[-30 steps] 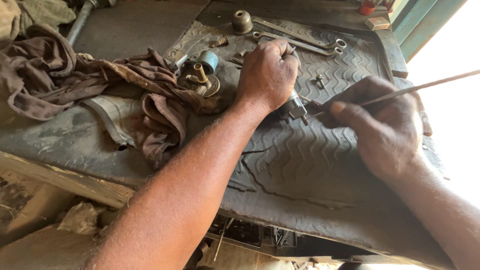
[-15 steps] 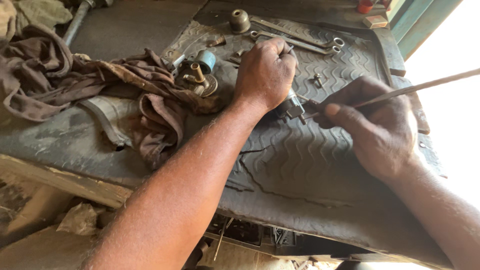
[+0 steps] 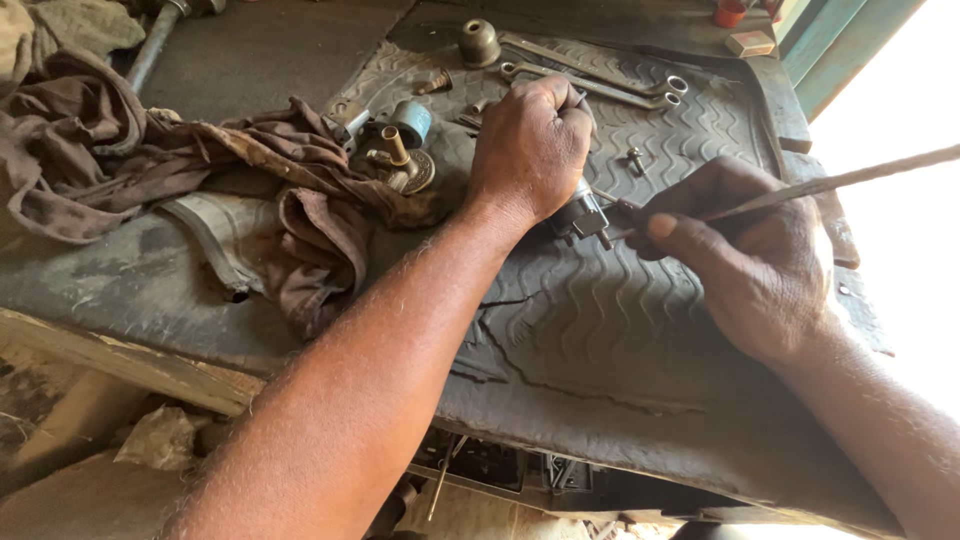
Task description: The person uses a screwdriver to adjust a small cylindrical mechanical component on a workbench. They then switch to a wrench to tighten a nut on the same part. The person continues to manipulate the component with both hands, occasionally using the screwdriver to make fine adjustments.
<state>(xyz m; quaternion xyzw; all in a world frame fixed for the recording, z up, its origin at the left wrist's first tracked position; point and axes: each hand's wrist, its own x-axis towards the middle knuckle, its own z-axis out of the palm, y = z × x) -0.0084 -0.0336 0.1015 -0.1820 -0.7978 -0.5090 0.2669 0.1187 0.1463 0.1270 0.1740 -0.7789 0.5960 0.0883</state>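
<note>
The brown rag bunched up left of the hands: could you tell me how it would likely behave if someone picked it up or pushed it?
The brown rag would probably go floppy and sag, since it lies in loose folds. Pushed, it would likely bunch rather than slide on the ribbed rubber mat. It may also drag the brass fitting beside it.

A worn, dusty surface (image 3: 250, 60) fills the view, its wooden front edge (image 3: 120, 360) chipped and pale. Hard daylight floods in from the right, bleaching that side white. A teal-painted frame (image 3: 850, 45) stands at the upper right corner.
</note>
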